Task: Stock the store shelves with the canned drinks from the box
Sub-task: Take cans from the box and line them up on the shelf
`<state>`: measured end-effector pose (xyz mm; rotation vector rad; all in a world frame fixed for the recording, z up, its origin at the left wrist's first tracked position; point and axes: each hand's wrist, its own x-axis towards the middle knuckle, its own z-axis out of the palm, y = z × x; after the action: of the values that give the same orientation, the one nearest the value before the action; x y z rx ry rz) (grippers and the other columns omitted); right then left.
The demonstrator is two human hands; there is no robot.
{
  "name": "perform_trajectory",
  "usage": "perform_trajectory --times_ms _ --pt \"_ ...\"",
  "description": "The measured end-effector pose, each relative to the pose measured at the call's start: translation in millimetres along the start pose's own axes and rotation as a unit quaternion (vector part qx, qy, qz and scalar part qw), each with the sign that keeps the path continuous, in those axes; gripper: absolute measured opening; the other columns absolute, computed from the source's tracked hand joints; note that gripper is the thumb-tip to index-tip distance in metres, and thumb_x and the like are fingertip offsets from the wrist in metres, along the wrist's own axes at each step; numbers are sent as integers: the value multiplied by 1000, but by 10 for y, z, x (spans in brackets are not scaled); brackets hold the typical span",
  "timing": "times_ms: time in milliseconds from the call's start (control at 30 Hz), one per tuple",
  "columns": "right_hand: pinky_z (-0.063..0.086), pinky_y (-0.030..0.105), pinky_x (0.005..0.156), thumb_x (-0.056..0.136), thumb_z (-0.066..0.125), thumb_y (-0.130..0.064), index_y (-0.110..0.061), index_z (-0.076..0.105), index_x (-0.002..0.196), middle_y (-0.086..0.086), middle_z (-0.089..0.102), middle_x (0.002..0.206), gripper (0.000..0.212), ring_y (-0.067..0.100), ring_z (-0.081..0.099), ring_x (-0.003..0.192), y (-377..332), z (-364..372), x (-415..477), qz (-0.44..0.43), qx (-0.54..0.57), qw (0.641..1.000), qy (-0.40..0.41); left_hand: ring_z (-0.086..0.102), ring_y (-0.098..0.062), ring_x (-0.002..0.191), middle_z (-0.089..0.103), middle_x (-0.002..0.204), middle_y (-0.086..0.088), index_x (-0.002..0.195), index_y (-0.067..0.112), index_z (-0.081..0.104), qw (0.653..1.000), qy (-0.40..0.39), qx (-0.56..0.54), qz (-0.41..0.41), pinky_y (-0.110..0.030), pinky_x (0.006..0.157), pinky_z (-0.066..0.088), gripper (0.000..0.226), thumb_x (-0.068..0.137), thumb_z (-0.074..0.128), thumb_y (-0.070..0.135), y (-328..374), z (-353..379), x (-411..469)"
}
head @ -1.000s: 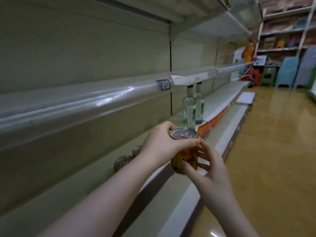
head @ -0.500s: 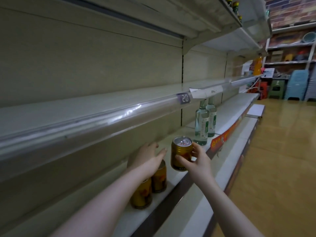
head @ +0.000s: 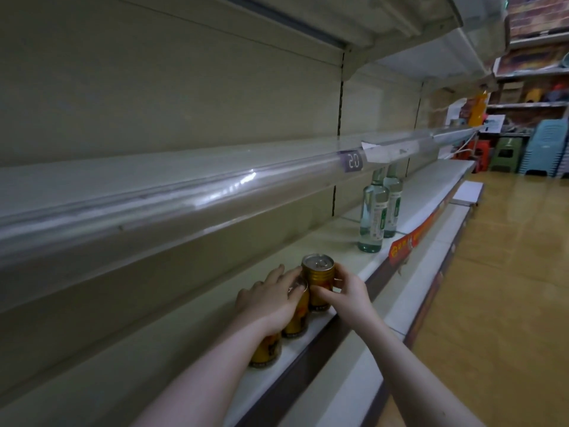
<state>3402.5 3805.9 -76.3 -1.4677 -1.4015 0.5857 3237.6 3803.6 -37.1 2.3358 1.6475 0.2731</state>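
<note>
Both hands are working at the shelf's front edge. My right hand [head: 348,292] is curling thumb and fingers round the far can [head: 317,280] and holding it upright. My left hand [head: 269,302] is lying mostly flat, fingers straight, across the top of the middle can [head: 298,315] and gripping nothing. I'm reading that as bracing the row so the newcomer doesn't tip it. The long shelf [head: 191,343] is running away from me, and the cans are lining up along its front lip, probably for easy reach. Two bottles [head: 373,217] are standing farther along, well apart from the row. The far can is touching the middle can, though I can't tell whether its base is down yet. The near can [head: 265,351] is showing under my left wrist. A tag [head: 353,161] reading 20 is sitting on the rail above.
</note>
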Motion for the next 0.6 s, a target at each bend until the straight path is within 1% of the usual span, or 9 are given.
perform_trajectory --times_ms 67,167,267,333,433,500,533,567,600 --pt "42 9 70 75 75 -16 -15 55 121 -6 64 101 51 6 59 92 10 19 32 3 -7 1000 -16 24 -26 142 4 159 15 145 48 9 1000 -3 5 2 -47 111 25 50 96 16 56 -3 13 12" --pt "45 12 74 76 74 -16 -15 53 124 -6 63 102 53 5 57 90 26 37 56 -2 -23 999 -35 26 -25 142 4 159 15 146 47 5 1000 9 10 3 -46 110 27 51 96 17 55 -3 28 11" --pt "49 22 87 76 73 -13 -14 51 128 -4 64 105 56 7 58 96 63 61 68 2 -24 999 -43 28 -24 141 5 159 15 146 45 4 1000 11 11 1 -45 109 29 52 97 17 54 -1 35 18" --pt "47 21 88 77 72 -11 -12 48 130 -4 62 107 58 8 58 98 83 75 68 10 -15 998 -52 29 -23 141 6 159 15 146 44 4 1000 11 16 1 -44 108 30 52 97 17 54 -4 34 24" --pt "47 28 95 78 72 -13 -12 42 135 -3 60 109 64 15 58 108 104 91 62 27 -11 998 -51 30 -23 140 7 158 15 146 44 5 1000 12 18 1 -44 106 31 52 97 17 53 -9 40 28" --pt "46 28 96 78 70 -13 -13 36 140 -1 59 112 70 19 56 115 118 92 54 39 -22 998 -55 29 -23 140 7 158 15 146 43 5 1000 10 20 -1 -44 106 31 52 97 17 54 -8 44 27" --pt "44 26 95 79 68 -13 -13 31 143 2 58 118 74 21 53 119 121 89 45 45 -33 997 -61 29 -23 140 7 158 15 146 42 6 1000 11 21 -3 -44 107 30 52 97 17 54 -3 47 30" --pt "40 25 96 79 66 -14 -13 24 146 4 55 128 79 21 48 125 116 84 28 54 -41 996 -65 30 -23 140 8 158 14 147 42 7 1000 13 22 -3 -44 107 30 52 97 17 54 -4 50 32" --pt "37 25 99 80 64 -16 -13 19 149 5 48 139 82 20 43 131 115 78 8 60 -41 995 -63 30 -23 140 10 158 14 147 41 8 1000 17 21 -4 -44 107 30 52 97 18 53 -6 51 34"
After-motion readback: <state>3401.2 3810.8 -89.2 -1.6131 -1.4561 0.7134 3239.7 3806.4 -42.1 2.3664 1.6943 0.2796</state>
